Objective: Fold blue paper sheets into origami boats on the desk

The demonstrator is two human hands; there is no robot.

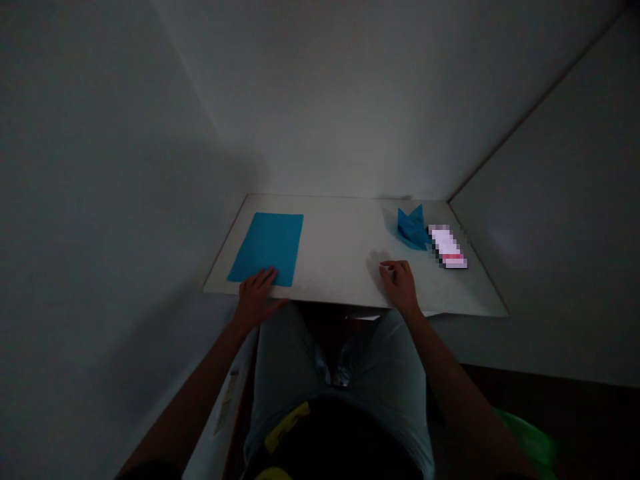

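Observation:
A flat sheet of blue paper (273, 243) lies at the left of the white table. My left hand (256, 293) rests on its lower edge, fingers stretched out over the paper and the thumb pointing right towards the table's front edge. My right hand (400, 283) is near the front of the table, right of the middle. Its fingers are loosely bent, with a small gap between thumb and forefinger and nothing visible between them. Beyond that hand stands a folded blue paper shape (413, 228) with two upright points.
On the right of the white table (340, 253) lies a phone with its lit screen (447, 247) blurred out, close beside the folded paper. Walls enclose the table at the back, left and right. Something green (527, 440) is low at the right. The light is dim.

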